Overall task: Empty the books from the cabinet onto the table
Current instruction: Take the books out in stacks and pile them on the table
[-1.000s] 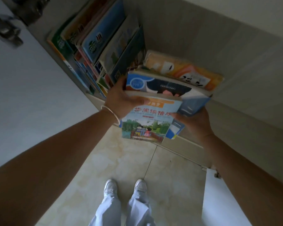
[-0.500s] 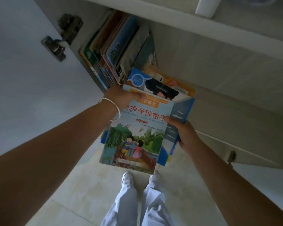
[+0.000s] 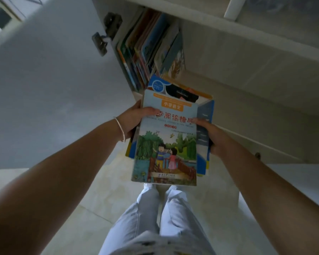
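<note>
Two hands — left hand (image 3: 132,119), right hand (image 3: 211,134) — one book stack (image 3: 168,137)

This looks like a room in a home. A pale built-in cabinet (image 3: 228,57) with a white door (image 3: 50,85) swung open to its left holds a row of children's picture books (image 3: 151,45) standing on edge at the left end of its shelf. Below the cabinet runs a glossy beige tiled floor (image 3: 103,196), as in a household living space or a child's room.
</note>
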